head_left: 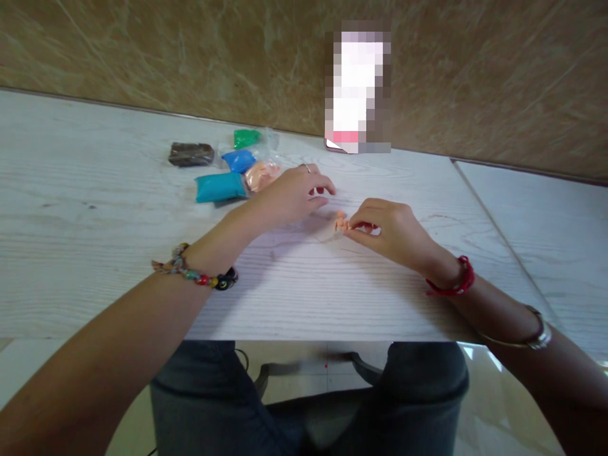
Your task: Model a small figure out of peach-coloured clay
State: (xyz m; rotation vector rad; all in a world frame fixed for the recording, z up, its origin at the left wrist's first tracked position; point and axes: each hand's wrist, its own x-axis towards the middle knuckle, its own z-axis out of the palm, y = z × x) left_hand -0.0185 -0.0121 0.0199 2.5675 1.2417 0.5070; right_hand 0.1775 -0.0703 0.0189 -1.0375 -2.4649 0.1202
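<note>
A small peach-coloured clay figure [341, 222], made of several rounded lumps, is at the middle of the white wood-grain table [304, 297]. The thumb and fingers of my right hand [387, 231] pinch its right side. Just to the upper left is my left hand [304, 190], its fingers curved and apart with nothing between them. A packet of peach clay [260, 176] lies beside the left hand, partly hidden by it. I cannot tell whether the figure rests on the table.
Left of my hands lie a teal clay packet [220, 188], a blue one [240, 161], a green one [246, 138] and a dark brown one [191, 154]. A blurred-out phone-like device [358, 88] leans on the marbled wall [190, 57]. A seam [498, 231] crosses the table at right.
</note>
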